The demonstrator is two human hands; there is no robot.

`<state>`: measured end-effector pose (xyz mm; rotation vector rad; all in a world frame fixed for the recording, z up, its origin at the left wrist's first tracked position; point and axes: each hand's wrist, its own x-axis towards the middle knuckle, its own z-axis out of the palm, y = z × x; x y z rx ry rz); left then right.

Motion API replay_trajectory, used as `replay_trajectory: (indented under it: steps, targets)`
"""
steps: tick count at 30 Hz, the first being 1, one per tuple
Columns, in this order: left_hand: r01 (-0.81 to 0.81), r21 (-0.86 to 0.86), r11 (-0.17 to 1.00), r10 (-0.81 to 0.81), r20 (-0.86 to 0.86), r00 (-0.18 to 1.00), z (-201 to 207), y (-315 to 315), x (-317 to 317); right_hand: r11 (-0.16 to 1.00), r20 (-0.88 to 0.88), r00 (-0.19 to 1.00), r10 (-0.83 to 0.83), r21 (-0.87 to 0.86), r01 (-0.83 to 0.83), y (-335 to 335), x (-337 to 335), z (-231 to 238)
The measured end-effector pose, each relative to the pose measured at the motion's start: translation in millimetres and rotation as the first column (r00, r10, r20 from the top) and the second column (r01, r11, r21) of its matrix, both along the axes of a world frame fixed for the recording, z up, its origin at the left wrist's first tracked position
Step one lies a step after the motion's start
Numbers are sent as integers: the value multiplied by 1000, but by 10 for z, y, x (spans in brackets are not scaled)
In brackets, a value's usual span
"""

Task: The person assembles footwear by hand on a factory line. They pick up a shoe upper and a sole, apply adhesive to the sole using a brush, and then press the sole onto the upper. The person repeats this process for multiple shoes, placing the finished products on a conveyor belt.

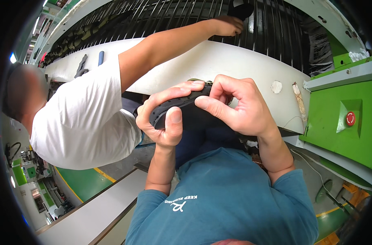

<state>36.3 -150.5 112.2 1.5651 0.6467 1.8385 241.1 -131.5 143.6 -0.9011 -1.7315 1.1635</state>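
In front of my chest, my left hand (169,93) grips one end of a black fabric piece (191,109) with a curved edge and a row of small dark holes. Its fingers wrap over the far side, while the thumb presses the near side. At the other end, my right hand (245,107) is closed on the piece's edge, thumb and bent forefinger nearly together. The fabric's lower part falls into shadow, so its full shape cannot be made out.
A co-worker in a white shirt (86,122) reaches across from the left; that person's hand (229,27) is by a black piece (240,10) over metal bars. Below lies a white machine cover (251,65). At right, a green panel (333,134) bears a red button (350,119).
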Motion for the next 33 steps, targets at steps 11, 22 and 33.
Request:
replay_trajectory:
  steps: [11, 22, 33]
  targets:
    - [127, 88, 988, -94, -314, 945, 208, 162, 221, 980, -188, 980, 61, 197, -23, 138, 283, 38]
    - [139, 181, 974, -40, -463, 885, 254, 208, 265, 971, -161, 980, 113, 225, -75, 76, 161, 204]
    - [227, 161, 961, -110, -528, 842, 428, 139, 468, 939, -291, 957, -11, 327, 111, -45, 265, 55]
